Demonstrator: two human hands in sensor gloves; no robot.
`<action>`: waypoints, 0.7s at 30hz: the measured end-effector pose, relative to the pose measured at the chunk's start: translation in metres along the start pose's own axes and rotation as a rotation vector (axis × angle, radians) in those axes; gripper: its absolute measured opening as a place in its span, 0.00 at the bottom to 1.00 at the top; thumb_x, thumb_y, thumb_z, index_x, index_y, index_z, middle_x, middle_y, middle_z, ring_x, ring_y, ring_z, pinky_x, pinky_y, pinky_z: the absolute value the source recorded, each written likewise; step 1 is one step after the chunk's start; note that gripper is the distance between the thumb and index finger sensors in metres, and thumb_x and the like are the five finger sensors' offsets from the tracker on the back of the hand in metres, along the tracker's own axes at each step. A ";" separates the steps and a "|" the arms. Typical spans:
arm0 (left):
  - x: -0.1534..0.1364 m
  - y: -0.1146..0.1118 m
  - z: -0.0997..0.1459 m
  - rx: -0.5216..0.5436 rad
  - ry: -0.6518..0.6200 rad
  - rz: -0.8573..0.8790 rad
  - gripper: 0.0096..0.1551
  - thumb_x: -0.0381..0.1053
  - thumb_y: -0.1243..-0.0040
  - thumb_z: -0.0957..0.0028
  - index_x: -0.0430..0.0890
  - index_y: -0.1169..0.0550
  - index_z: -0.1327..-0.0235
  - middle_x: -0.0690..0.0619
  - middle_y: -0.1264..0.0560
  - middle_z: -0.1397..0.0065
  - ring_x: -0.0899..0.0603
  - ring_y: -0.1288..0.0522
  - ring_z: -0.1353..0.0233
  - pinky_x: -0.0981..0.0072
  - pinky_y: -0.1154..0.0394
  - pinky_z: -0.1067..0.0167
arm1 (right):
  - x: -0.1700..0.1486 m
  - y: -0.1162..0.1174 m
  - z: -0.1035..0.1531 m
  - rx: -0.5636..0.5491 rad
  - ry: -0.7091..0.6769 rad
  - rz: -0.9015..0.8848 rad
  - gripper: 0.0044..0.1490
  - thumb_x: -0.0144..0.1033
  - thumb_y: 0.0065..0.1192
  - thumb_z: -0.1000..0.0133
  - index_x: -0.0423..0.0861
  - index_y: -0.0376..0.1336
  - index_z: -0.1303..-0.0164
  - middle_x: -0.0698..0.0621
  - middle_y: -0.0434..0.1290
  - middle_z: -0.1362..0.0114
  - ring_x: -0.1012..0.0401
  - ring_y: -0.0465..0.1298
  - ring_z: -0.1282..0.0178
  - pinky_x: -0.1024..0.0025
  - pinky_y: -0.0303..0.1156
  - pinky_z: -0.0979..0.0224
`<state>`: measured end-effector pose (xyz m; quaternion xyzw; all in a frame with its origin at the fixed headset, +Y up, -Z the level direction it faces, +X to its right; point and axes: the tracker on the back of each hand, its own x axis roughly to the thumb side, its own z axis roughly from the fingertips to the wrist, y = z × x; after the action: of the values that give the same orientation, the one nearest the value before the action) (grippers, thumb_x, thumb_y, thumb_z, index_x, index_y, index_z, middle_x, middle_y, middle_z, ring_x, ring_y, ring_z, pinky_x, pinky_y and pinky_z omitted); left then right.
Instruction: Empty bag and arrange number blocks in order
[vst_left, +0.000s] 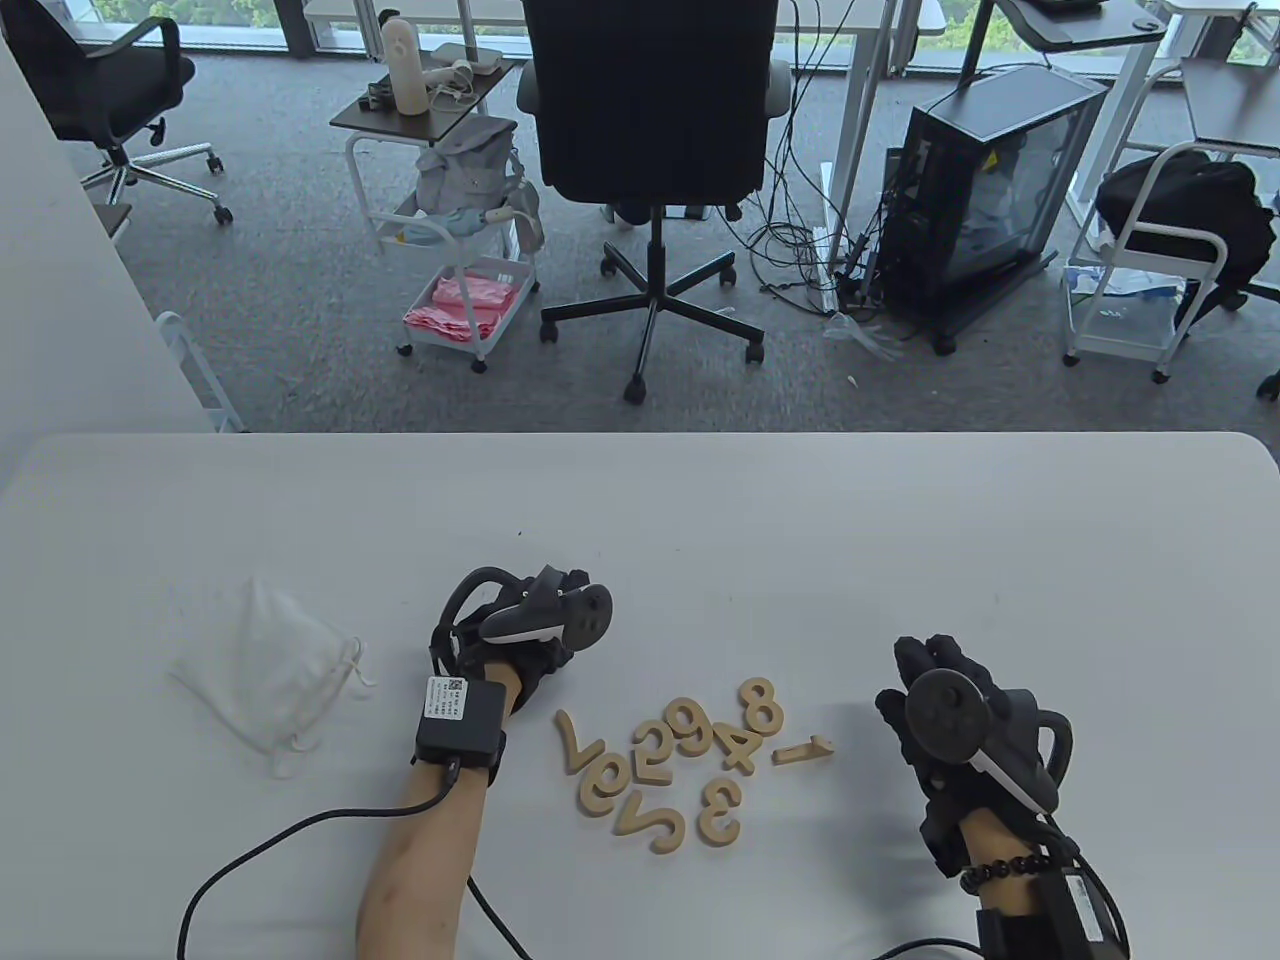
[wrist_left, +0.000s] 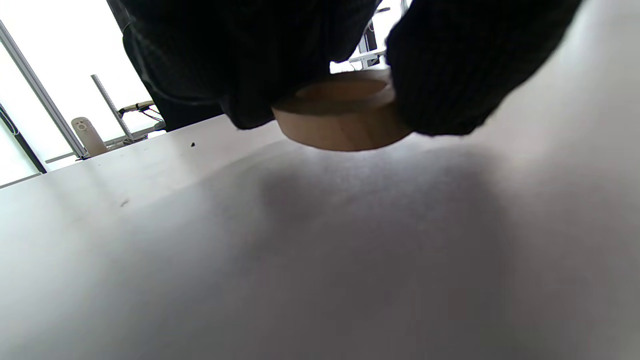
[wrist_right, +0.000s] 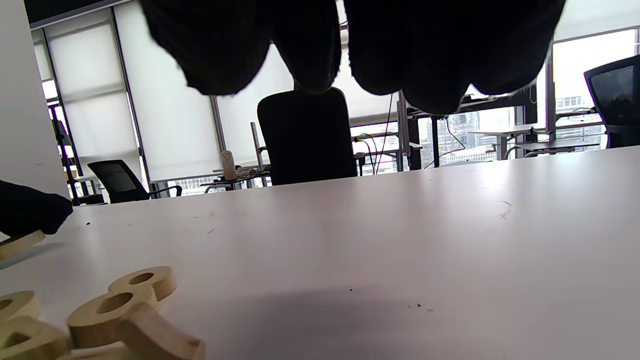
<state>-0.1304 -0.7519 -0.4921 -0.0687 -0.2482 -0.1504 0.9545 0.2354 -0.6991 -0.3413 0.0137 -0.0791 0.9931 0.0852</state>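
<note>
My left hand (vst_left: 548, 618) hovers over the table behind the pile, its tracker on top. In the left wrist view its fingers (wrist_left: 440, 75) pinch a round wooden block (wrist_left: 345, 120) just above the table surface; the table view hides this block under the hand. Several wooden number blocks lie jumbled in front: 7 (vst_left: 572, 742), 6 (vst_left: 603, 783), 2 (vst_left: 655, 750), 9 (vst_left: 692, 728), 4 (vst_left: 738, 748), 8 (vst_left: 760, 705), 5 (vst_left: 652, 822), 3 (vst_left: 718, 810), and 1 (vst_left: 802, 750) a little apart. My right hand (vst_left: 935, 690) hangs to the right of the 1, fingers relaxed and holding nothing.
The crumpled white drawstring bag (vst_left: 265, 665) lies flat at the left of the white table (vst_left: 900, 540). Cables trail from both wrists at the near edge. An office chair (vst_left: 650, 150) and carts stand beyond the far edge.
</note>
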 end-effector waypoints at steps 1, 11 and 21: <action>0.001 0.000 -0.003 -0.008 -0.003 0.007 0.51 0.57 0.28 0.55 0.41 0.36 0.21 0.42 0.30 0.21 0.36 0.19 0.26 0.42 0.23 0.28 | 0.000 0.001 0.000 0.006 0.000 -0.002 0.39 0.44 0.64 0.44 0.40 0.62 0.24 0.31 0.63 0.20 0.33 0.72 0.27 0.36 0.71 0.28; 0.002 -0.002 -0.013 -0.075 0.006 0.054 0.50 0.57 0.30 0.53 0.43 0.39 0.20 0.44 0.33 0.19 0.38 0.22 0.23 0.43 0.26 0.26 | -0.001 0.002 -0.001 0.023 0.001 -0.010 0.39 0.44 0.64 0.43 0.40 0.62 0.24 0.31 0.63 0.20 0.33 0.71 0.27 0.36 0.70 0.28; 0.002 -0.003 -0.014 -0.100 0.004 0.044 0.50 0.57 0.31 0.52 0.45 0.41 0.19 0.45 0.34 0.18 0.37 0.24 0.21 0.41 0.28 0.26 | -0.002 0.002 -0.001 0.039 0.003 -0.017 0.39 0.44 0.64 0.43 0.40 0.62 0.23 0.31 0.63 0.20 0.33 0.71 0.27 0.36 0.70 0.28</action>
<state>-0.1232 -0.7583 -0.5028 -0.1213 -0.2368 -0.1416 0.9535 0.2366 -0.7014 -0.3427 0.0143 -0.0594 0.9938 0.0933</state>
